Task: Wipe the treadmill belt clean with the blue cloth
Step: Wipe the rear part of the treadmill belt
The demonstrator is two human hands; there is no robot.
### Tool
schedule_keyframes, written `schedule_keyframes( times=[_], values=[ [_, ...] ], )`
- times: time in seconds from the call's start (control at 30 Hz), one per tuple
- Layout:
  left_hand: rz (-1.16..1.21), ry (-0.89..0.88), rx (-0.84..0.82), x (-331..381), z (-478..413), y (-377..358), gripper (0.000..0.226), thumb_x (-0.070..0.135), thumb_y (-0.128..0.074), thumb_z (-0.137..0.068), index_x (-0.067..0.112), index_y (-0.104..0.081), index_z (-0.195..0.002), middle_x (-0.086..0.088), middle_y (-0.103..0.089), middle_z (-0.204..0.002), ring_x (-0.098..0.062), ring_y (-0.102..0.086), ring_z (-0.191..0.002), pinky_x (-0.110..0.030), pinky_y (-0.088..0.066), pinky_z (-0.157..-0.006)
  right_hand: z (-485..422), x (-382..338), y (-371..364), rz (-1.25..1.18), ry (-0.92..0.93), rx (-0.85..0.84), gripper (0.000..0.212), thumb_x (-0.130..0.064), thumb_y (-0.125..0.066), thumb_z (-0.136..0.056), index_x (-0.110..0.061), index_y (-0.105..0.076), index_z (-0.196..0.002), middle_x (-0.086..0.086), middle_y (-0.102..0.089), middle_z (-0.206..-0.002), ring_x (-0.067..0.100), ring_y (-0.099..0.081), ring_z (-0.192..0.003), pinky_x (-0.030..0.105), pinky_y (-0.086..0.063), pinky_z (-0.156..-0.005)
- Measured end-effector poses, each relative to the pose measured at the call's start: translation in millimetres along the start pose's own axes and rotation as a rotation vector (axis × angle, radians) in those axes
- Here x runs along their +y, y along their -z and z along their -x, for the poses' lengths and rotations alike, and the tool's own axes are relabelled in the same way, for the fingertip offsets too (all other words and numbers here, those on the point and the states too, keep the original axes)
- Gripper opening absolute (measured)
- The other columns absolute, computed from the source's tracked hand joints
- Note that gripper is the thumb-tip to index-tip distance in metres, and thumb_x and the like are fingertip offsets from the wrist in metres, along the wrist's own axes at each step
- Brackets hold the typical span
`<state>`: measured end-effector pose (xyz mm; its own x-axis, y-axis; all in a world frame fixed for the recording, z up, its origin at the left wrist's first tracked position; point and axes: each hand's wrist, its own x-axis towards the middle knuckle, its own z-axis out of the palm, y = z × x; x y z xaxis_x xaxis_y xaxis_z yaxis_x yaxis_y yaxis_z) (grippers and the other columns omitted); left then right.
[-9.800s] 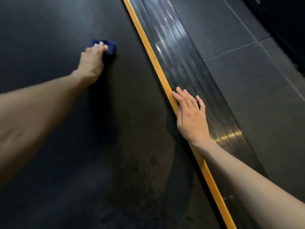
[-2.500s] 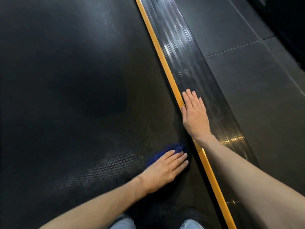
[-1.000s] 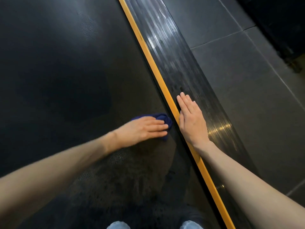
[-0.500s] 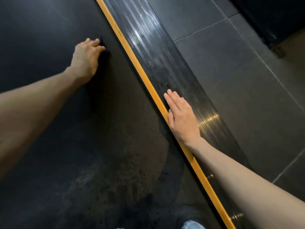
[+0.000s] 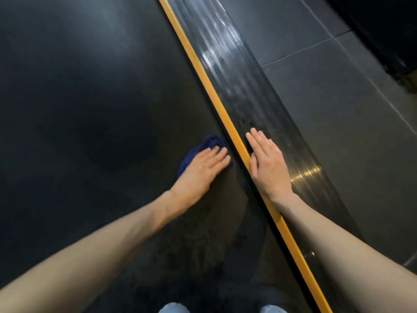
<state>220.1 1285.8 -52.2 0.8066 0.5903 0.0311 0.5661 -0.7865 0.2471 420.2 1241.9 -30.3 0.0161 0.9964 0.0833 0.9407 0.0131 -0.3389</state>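
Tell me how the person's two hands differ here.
The left hand presses a blue cloth onto the dark belt; the right hand lies bare on the glossy side rail. The left hand sits left of the yellow strip, the right hand mostly right of it. Both lie flat with straight fingers.

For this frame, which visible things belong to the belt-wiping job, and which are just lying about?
In the job:
- blue cloth, pressed under the left hand
- treadmill belt

Not in the job:
- right hand, resting flat on the side rail
- yellow edge strip
- floor tiles
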Motion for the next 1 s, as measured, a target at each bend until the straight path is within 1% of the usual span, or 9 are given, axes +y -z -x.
schedule_keyframes(
  times=[0.07, 0.27, 0.37, 0.47, 0.53, 0.63, 0.7, 0.9, 1.0],
  values=[
    [0.023, -0.054, -0.005, 33.7, 17.0, -3.2, 0.053, 0.011, -0.037, -0.077, 0.008, -0.058, -0.126, -0.014, -0.056, -0.131, -0.031, -0.053, -0.122, -0.039, -0.031, -0.109, -0.5, -2.5, -0.1, -0.009, -0.006, 0.003, 0.049, -0.011, -0.044, -0.096, -0.014, -0.036, -0.145, 0.002, -0.033, -0.152, 0.012, -0.025, -0.141, 0.032, -0.017, -0.116],
    [-0.044, -0.056, -0.157, 74.4, 48.5, -1.6, 0.061, 0.011, -0.045, -0.089, 0.021, -0.027, -0.147, -0.004, -0.024, -0.154, -0.02, -0.019, -0.143, -0.039, 0.0, -0.114, -5.2, -22.3, 10.3, -0.093, -0.06, 0.033, 0.05, -0.002, -0.048, -0.091, -0.009, -0.042, -0.14, 0.007, -0.042, -0.146, 0.019, -0.034, -0.137, 0.037, -0.025, -0.115],
    [-0.076, 0.071, -0.152, 65.1, 51.7, 8.7, 0.062, 0.013, -0.046, -0.093, 0.022, -0.018, -0.148, -0.005, -0.013, -0.157, -0.022, -0.012, -0.144, -0.04, 0.002, -0.113, 5.8, -46.9, 16.1, -0.122, 0.01, 0.068, 0.048, -0.003, -0.052, -0.088, -0.011, -0.046, -0.135, 0.006, -0.055, -0.127, 0.015, -0.054, -0.11, 0.03, -0.044, -0.092],
    [-0.177, 0.308, -0.145, 50.8, 65.2, 15.3, 0.064, 0.012, -0.04, -0.096, 0.017, -0.007, -0.15, -0.009, -0.001, -0.157, -0.026, -0.002, -0.145, -0.04, 0.004, -0.115, 23.1, -73.8, 8.7, -0.245, 0.05, -0.024, 0.045, -0.004, -0.053, -0.089, -0.015, -0.048, -0.132, -0.001, -0.054, -0.109, 0.001, -0.048, -0.09, 0.014, -0.038, -0.081],
    [-0.218, 0.441, -0.122, 39.0, 78.5, 23.1, 0.062, 0.013, -0.036, -0.097, 0.015, -0.003, -0.15, -0.011, 0.002, -0.157, -0.028, -0.002, -0.145, -0.041, 0.003, -0.115, 28.5, -86.8, -3.7, -0.312, 0.066, -0.091, 0.042, -0.004, -0.052, -0.09, -0.016, -0.049, -0.129, -0.003, -0.052, -0.108, 0.003, -0.051, -0.092, 0.014, -0.042, -0.083],
    [-0.185, 0.646, -0.155, 24.1, 108.7, 32.2, 0.062, 0.015, -0.034, -0.098, 0.015, 0.001, -0.15, -0.011, 0.005, -0.157, -0.026, 0.002, -0.145, -0.04, 0.004, -0.116, 23.4, -110.0, -18.1, -0.327, 0.116, -0.152, 0.038, -0.004, -0.05, -0.09, -0.017, -0.053, -0.125, -0.003, -0.051, -0.11, 0.01, -0.054, -0.097, 0.035, -0.05, -0.087],
    [-0.101, 0.74, -0.124, 17.5, 128.6, 36.3, 0.064, 0.02, -0.038, -0.097, 0.02, -0.002, -0.15, -0.005, 0.003, -0.158, -0.021, 0.003, -0.145, -0.036, 0.004, -0.116, 16.8, -129.7, -22.5, -0.338, 0.155, -0.176, 0.038, -0.003, -0.05, -0.09, -0.016, -0.053, -0.125, -0.002, -0.052, -0.113, 0.011, -0.052, -0.1, 0.035, -0.049, -0.089],
    [0.673, 0.771, 0.152, 7.1, 167.8, 68.2, 0.057, 0.025, -0.044, -0.098, 0.017, -0.018, -0.149, 0.005, -0.02, -0.154, -0.006, -0.013, -0.142, -0.02, -0.009, -0.116, 12.7, -208.3, -31.6, -0.468, 0.141, -0.309, 0.035, -0.023, -0.039, -0.099, -0.017, -0.047, -0.133, -0.003, -0.044, -0.133, 0.007, -0.044, -0.116, 0.027, -0.043, -0.098],
    [0.488, 0.955, 0.259, -10.3, 208.3, 74.7, 0.052, 0.019, -0.045, -0.097, 0.015, -0.027, -0.146, -0.001, -0.029, -0.152, -0.014, -0.021, -0.142, -0.03, -0.017, -0.117, 24.6, -244.2, -50.4, -0.382, 0.023, -0.466, 0.054, -0.04, -0.031, -0.1, -0.014, -0.026, -0.148, 0.006, -0.022, -0.154, 0.019, -0.024, -0.14, 0.035, -0.024, -0.113]
  ],
)
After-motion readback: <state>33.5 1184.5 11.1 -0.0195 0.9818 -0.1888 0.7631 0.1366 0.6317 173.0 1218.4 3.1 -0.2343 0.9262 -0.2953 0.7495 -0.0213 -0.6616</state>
